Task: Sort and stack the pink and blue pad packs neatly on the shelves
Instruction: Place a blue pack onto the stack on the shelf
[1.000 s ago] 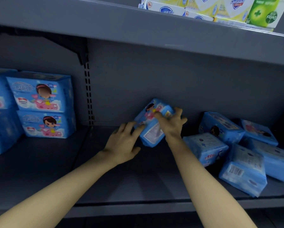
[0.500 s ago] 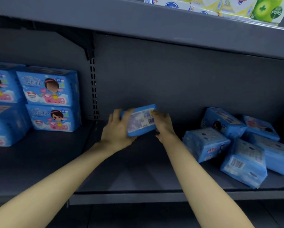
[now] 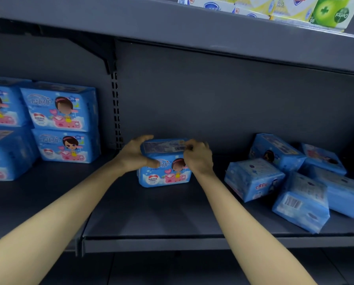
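A blue pad pack [image 3: 163, 171] with a cartoon girl on its front stands upright on the grey shelf [image 3: 151, 210], near the back wall. My left hand [image 3: 134, 154] grips its left end, thumb across the front. My right hand [image 3: 198, 158] holds its upper right corner with curled fingers. To the left, blue packs are stacked two high [image 3: 63, 123], fronts facing out. On the right lies a loose heap of several blue packs [image 3: 291, 179], tilted at different angles.
The shelf above [image 3: 192, 31] overhangs and carries soap boxes [image 3: 291, 9], one of them green. A slotted upright and bracket [image 3: 115, 108] divides the two shelf bays. The shelf's front lip [image 3: 172, 243] runs below my forearms.
The pack was held tilted in the air, then turned with its barcode side towards me; now it stands upright on the shelf, front out, further back, both hands still on it.
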`<state>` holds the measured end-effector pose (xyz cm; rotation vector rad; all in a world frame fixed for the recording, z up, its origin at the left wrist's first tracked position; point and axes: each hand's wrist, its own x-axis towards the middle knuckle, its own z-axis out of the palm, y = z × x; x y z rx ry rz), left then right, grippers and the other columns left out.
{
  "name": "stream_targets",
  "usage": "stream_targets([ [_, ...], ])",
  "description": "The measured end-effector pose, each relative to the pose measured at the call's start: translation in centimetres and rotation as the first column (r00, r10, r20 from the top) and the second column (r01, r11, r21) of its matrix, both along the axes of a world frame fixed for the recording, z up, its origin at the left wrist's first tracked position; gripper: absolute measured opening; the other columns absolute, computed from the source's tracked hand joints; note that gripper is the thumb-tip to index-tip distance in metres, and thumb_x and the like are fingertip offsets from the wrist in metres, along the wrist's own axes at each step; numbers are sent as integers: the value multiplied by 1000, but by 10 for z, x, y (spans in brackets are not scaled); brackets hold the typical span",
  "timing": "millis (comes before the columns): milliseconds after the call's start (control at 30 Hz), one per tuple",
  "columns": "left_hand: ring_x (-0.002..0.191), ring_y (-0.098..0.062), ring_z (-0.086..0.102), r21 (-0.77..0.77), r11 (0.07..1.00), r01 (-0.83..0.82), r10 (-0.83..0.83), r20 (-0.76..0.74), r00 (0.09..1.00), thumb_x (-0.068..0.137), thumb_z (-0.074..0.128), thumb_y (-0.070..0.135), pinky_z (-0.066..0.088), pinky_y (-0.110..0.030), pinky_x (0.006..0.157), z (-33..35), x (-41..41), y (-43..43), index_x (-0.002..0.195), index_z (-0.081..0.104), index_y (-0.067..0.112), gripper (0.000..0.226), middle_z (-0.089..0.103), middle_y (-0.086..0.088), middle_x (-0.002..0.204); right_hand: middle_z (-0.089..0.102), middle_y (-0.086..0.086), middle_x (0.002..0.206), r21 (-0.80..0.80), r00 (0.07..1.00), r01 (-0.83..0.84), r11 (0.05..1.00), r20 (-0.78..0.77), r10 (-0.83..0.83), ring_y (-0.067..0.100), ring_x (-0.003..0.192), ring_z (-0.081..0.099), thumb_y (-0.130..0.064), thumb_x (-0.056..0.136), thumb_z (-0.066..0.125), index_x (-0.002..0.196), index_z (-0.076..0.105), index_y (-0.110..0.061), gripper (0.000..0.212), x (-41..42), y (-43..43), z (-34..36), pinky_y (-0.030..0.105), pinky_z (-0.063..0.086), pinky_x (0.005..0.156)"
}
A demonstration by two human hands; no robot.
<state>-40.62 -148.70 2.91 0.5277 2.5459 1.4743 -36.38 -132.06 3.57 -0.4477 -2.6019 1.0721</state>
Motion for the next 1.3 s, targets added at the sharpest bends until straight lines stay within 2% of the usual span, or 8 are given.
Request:
stream_targets([
  [67,114,-14,48,-120,992,-37,28,-81,996,73,78,10,41,-23,91,2,2,-1,145,29,18,87,42,-6,138,44,13,129,65,1000,-16,998,17,15,33,122,41,-15,95,42,123,57,-17,32,1,1,1,48,41,99],
  [167,125,-24,43,-404,893,-199,71,-310,948,75,75,34,39,-31,98,6,12,1,146,25,19,87,34,-11,141,43,14,129,113,998,-59,992,-24,62,35,121,42,-21,96,45,126,54,-16,32,2,1,-1,40,41,98],
  [267,111,-31,53,-499,806,-317,136,-366,921,78,68,46,46,-37,85,8,21,7,139,29,16,79,46,-15,126,45,11,127,84,990,-139,987,-29,142,27,116,49,-31,90,57,127,53,-16,41,4,-1,-4,30,42,91],
  [367,105,-33,56,-458,819,-346,168,-385,908,81,68,38,45,-36,78,6,25,12,128,37,10,63,51,-16,118,46,8,123,74,976,-218,973,-1,219,19,112,50,-37,81,68,126,53,-18,51,5,-2,-5,24,41,84],
  [500,113,-32,51,-418,845,-333,161,-395,904,83,67,27,43,-36,87,1,29,20,131,37,8,60,46,-15,127,37,11,122,160,971,-240,958,50,234,30,112,50,-27,70,78,127,49,-16,65,6,-5,-11,31,45,96],
  [700,109,-30,53,-402,862,-310,133,-411,902,80,68,22,41,-31,81,0,29,20,131,45,14,57,45,-11,125,32,12,120,196,982,-187,963,9,189,35,106,51,-20,69,79,123,49,-11,62,4,-12,-15,35,48,92],
  [1000,115,-33,50,-475,836,-276,95,-370,924,80,70,31,40,-35,94,2,26,17,138,39,13,68,30,-13,139,28,13,130,313,985,-164,936,-8,175,34,117,41,-23,81,69,134,40,-13,61,3,-18,-20,33,42,95],
  [1300,118,-28,48,-436,859,-270,97,-379,920,79,72,28,37,-31,97,1,21,16,137,43,15,66,38,-9,136,31,12,131,219,983,-159,963,-53,175,34,113,48,-21,74,74,131,45,-16,64,-2,-18,-27,36,44,97],
])
